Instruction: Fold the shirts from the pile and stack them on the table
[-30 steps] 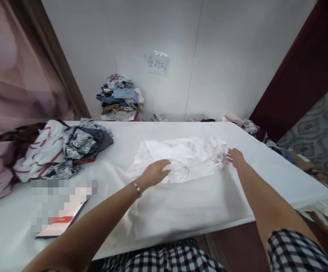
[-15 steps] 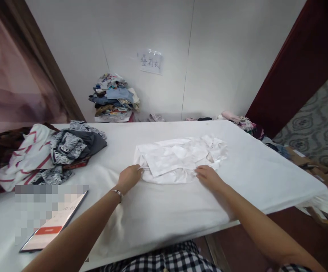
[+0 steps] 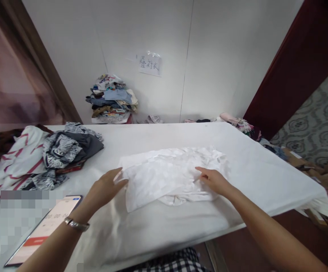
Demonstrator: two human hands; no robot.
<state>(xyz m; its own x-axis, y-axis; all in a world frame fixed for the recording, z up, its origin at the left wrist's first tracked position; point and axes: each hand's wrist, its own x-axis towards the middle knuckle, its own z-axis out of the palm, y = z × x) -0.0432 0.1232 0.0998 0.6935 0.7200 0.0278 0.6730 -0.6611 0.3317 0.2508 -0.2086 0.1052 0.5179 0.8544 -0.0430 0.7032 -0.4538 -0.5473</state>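
A crumpled white shirt [image 3: 164,175] lies spread sideways across the white-covered table, with one smooth flap hanging toward me at its lower left. At the shirt's left end is my left hand [image 3: 105,189], its thumb and fingers parted around the cloth edge without closing on it. My right hand [image 3: 213,181] rests over the right part of the shirt. Its index finger is stretched out and the thumb and other fingers are bent below, apart from it. Some fingertips of the right hand are hard to make out against the cloth.
A heap of patterned clothes [image 3: 64,149] sits on the table's left. Beside my left forearm lies a phone [image 3: 46,230] showing a timer. A stacked clothes pile [image 3: 112,100] stands by the back wall, below a paper sign [image 3: 150,64]. More clothes [image 3: 237,122] lie beyond the right edge.
Both hands have let go of the shirt's near edge. The left hand has moved left and spread its fingers. The shirt's front layer now lies wider and nearer to me.
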